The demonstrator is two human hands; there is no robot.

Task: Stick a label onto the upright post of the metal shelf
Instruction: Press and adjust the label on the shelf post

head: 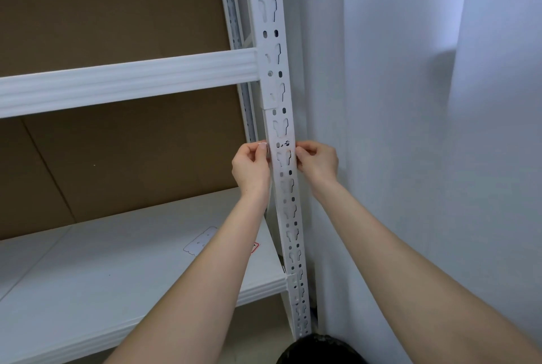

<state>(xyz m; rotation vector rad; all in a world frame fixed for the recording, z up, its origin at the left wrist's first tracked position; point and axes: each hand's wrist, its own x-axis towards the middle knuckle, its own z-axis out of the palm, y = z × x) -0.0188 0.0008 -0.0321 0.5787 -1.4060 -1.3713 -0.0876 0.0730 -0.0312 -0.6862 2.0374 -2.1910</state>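
label (275, 156) lies across post (269, 47) — left hand (250, 168) pinches its left edge, right hand (318, 162) its right edge — fingers curled, pressed together.

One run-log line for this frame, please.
step: placing label | left hand: pinches label's left end | right hand: pinches its right end | label: spans upright post front, below crossbeam | release: not yet
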